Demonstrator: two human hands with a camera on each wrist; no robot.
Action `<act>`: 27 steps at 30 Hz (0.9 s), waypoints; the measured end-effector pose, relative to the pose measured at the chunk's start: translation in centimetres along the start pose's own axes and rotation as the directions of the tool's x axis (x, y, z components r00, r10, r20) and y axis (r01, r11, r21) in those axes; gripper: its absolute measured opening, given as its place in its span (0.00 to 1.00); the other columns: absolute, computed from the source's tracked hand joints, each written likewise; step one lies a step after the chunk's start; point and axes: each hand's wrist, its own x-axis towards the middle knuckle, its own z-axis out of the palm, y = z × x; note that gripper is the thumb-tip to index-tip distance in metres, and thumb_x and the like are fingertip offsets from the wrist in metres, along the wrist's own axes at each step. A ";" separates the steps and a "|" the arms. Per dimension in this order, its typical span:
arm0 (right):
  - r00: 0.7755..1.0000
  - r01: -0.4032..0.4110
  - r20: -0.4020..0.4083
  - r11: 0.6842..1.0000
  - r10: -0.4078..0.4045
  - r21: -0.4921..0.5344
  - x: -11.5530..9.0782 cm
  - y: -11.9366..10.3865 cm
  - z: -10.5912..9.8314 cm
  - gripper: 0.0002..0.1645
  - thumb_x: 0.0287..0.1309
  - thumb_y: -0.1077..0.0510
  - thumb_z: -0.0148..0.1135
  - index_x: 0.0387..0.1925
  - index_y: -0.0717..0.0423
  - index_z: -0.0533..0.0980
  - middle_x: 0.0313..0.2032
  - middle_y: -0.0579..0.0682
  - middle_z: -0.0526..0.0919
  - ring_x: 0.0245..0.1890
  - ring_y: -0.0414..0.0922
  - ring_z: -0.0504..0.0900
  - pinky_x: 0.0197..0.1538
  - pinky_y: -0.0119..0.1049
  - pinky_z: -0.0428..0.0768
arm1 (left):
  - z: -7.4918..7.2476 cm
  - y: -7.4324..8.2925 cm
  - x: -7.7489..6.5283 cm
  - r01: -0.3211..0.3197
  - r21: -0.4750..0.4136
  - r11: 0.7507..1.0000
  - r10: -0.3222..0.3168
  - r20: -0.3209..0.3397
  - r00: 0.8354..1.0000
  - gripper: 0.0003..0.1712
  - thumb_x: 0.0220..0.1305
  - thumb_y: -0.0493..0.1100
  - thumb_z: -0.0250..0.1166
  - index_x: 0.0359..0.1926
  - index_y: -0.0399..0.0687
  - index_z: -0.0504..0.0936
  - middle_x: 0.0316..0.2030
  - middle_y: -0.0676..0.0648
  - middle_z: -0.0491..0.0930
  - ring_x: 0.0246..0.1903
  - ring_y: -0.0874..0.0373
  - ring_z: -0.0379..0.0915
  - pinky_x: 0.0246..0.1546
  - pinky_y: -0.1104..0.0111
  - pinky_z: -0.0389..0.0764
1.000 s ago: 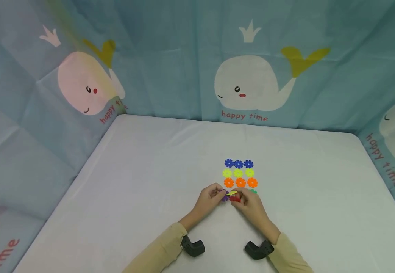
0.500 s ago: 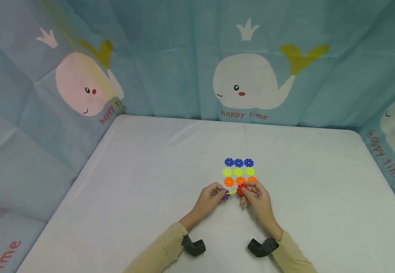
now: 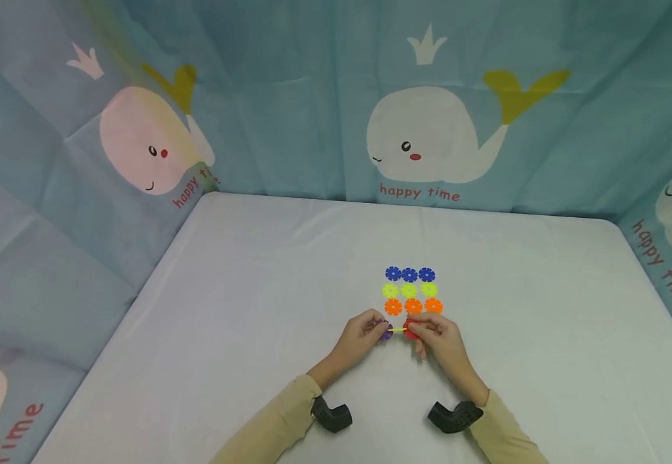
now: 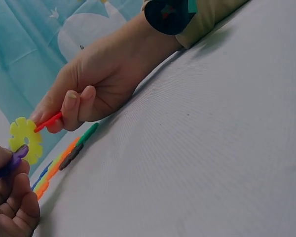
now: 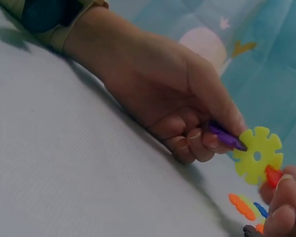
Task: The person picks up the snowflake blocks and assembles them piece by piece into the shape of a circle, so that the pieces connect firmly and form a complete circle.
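My left hand point(image 3: 360, 336) pinches a purple snowflake disc point(image 5: 224, 136) between thumb and fingers. A notched yellow snowflake disc point(image 5: 254, 155) stands slotted into that purple disc, seen edge-on in the head view. From the other side my right hand point(image 3: 444, 340) pinches a red snowflake disc point(image 4: 48, 122), whose rim meets the yellow disc's edge. Whether the red one sits in a notch I cannot tell. The joined discs are held just above the white table point(image 3: 254, 309).
Beyond the hands lie rows of blue discs point(image 3: 409, 275), yellow discs point(image 3: 408, 290) and orange discs point(image 3: 413, 306). The left wrist view also has a green disc point(image 4: 91, 132) and a dark disc point(image 4: 70, 157) on the table. A whale-printed curtain point(image 3: 289, 129) borders the table.
My right hand has shifted right and turned the red disc up, then brought it against the yellow disc's edge. The left hand stays nearly in place with the purple disc.
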 end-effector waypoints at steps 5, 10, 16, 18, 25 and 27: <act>1.000 -0.001 0.017 1.000 0.001 -0.015 -0.1 0.2 -0.1 0.12 0.56 0.66 0.57 0.38 0.75 0.74 0.22 0.63 0.77 0.10 0.42 0.69 0.13 0.32 0.70 | 0.0 0.1 -0.1 0.005 -0.012 1.000 -0.005 0.012 1.000 0.05 0.62 0.29 0.53 0.31 0.27 0.71 0.26 0.37 0.74 0.23 0.61 0.64 0.25 0.76 0.68; 1.000 0.008 0.021 1.000 -0.007 -0.004 -0.3 0.2 0.0 0.12 0.56 0.66 0.57 0.38 0.75 0.73 0.23 0.59 0.78 0.10 0.42 0.69 0.12 0.33 0.69 | -0.1 0.2 -0.2 0.002 -0.004 1.000 -0.002 0.023 1.000 0.06 0.62 0.29 0.53 0.30 0.27 0.71 0.25 0.36 0.75 0.23 0.60 0.65 0.25 0.76 0.69; 0.995 0.082 0.046 0.996 -0.084 0.047 -0.4 0.1 0.3 0.08 0.56 0.72 0.54 0.37 0.77 0.72 0.25 0.61 0.79 0.09 0.41 0.68 0.10 0.32 0.68 | 0.0 0.2 -0.3 0.014 -0.024 1.000 -0.014 0.034 0.999 0.06 0.62 0.30 0.54 0.29 0.29 0.71 0.23 0.36 0.74 0.22 0.57 0.67 0.24 0.75 0.70; 0.994 0.084 0.062 0.995 -0.087 0.049 -0.4 0.2 0.5 0.09 0.56 0.72 0.53 0.37 0.77 0.72 0.25 0.61 0.78 0.09 0.42 0.68 0.11 0.32 0.68 | 0.0 0.2 -0.3 0.027 -0.023 0.999 -0.026 0.033 0.999 0.06 0.61 0.29 0.53 0.28 0.30 0.71 0.23 0.37 0.74 0.21 0.57 0.67 0.24 0.75 0.69; 0.999 0.035 0.030 0.996 -0.037 0.079 -0.3 0.1 1.4 0.14 0.58 0.68 0.54 0.43 0.75 0.66 0.26 0.62 0.73 0.16 0.41 0.72 0.19 0.30 0.73 | -0.1 0.3 -0.2 0.077 -0.058 0.995 -0.074 0.043 0.996 0.06 0.63 0.33 0.52 0.33 0.32 0.73 0.19 0.44 0.72 0.18 0.58 0.63 0.21 0.74 0.67; 0.999 0.031 0.020 0.993 -0.034 0.115 -0.2 0.1 1.7 0.13 0.58 0.70 0.53 0.42 0.75 0.63 0.27 0.64 0.72 0.18 0.42 0.72 0.22 0.30 0.74 | -0.1 0.4 -0.2 0.086 -0.063 0.994 -0.083 0.046 0.995 0.07 0.64 0.35 0.53 0.35 0.32 0.73 0.18 0.47 0.71 0.18 0.60 0.62 0.21 0.74 0.66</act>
